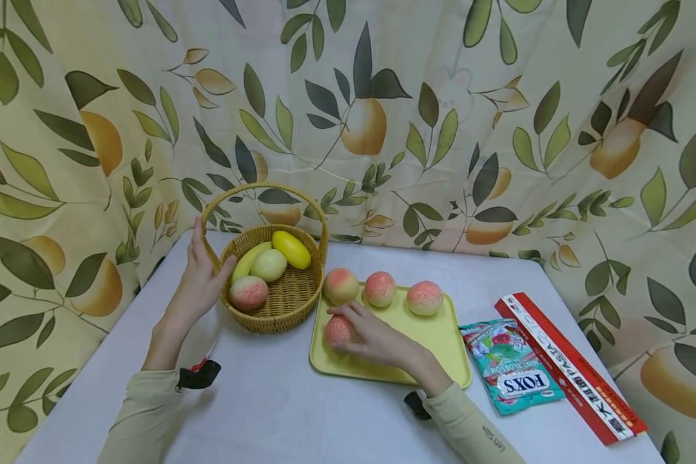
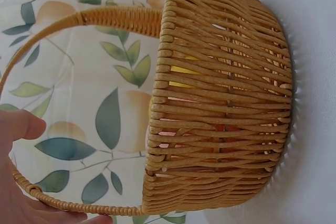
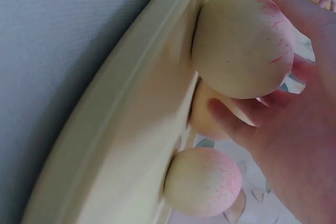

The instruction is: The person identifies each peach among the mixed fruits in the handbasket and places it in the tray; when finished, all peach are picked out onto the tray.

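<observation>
My left hand (image 1: 199,276) rests at the left side of the wicker basket (image 1: 278,322), fingers extended against its handle (image 2: 79,207) and thumb spread. Inside the basket lie a pink-speckled peach (image 1: 248,293), a pale green round fruit (image 1: 269,265), a banana (image 1: 248,259) and a yellow oval fruit (image 1: 291,250). Over the yellow tray (image 1: 429,351), my right hand (image 1: 377,336) grips a peach (image 3: 239,45) between thumb and fingers, low over the tray's front left. Three more peaches sit at the tray's back: one at left (image 1: 341,286), one in the middle (image 1: 379,289), one at right (image 1: 425,298).
To the tray's right lies a teal FOX'S candy bag (image 1: 513,367), partly against a long red pasta box (image 1: 574,367). A white cloth (image 1: 267,399) covers the table. Behind it hangs a leaf-and-fruit patterned curtain (image 1: 348,187).
</observation>
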A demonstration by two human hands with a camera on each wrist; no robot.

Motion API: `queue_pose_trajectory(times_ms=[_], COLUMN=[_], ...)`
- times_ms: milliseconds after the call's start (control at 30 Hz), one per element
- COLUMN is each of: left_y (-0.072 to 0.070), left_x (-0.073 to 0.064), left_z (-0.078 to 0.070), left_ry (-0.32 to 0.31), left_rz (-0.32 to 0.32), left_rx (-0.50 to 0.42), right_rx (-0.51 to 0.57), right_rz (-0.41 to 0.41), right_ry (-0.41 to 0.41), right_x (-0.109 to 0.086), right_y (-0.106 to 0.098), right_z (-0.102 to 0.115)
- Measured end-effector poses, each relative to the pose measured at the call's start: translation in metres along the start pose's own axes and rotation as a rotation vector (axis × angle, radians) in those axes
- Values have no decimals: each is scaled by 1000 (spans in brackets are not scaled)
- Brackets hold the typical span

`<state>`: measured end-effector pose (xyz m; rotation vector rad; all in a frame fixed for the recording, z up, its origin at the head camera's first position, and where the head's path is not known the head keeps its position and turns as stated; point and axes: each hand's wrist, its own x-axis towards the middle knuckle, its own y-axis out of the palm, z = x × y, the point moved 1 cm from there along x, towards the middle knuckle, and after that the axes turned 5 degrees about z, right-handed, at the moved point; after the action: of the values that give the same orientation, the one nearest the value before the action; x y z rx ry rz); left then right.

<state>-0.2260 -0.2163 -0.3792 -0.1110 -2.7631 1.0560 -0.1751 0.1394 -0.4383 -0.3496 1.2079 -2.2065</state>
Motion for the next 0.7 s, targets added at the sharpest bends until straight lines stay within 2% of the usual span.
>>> queue_pose_trajectory(times_ms=[200,333,467,700], left_y=[0,0,0,-3], left_x=[0,0,-1,0], left_z=[0,1,2,2], left_ry=[-1,-1,-5,7], left_rz=[-3,0,3,-3], left_rx=[-4,-10,-2,7], right_rx=[-47,-57,-59,-137], right_rz=[-15,-30,-19,-8], right_ry=[-38,-87,-102,-133], right_x=[6,18,28,51], right_y=[-12,-25,-36,-46], right_z=[9,17,25,45])
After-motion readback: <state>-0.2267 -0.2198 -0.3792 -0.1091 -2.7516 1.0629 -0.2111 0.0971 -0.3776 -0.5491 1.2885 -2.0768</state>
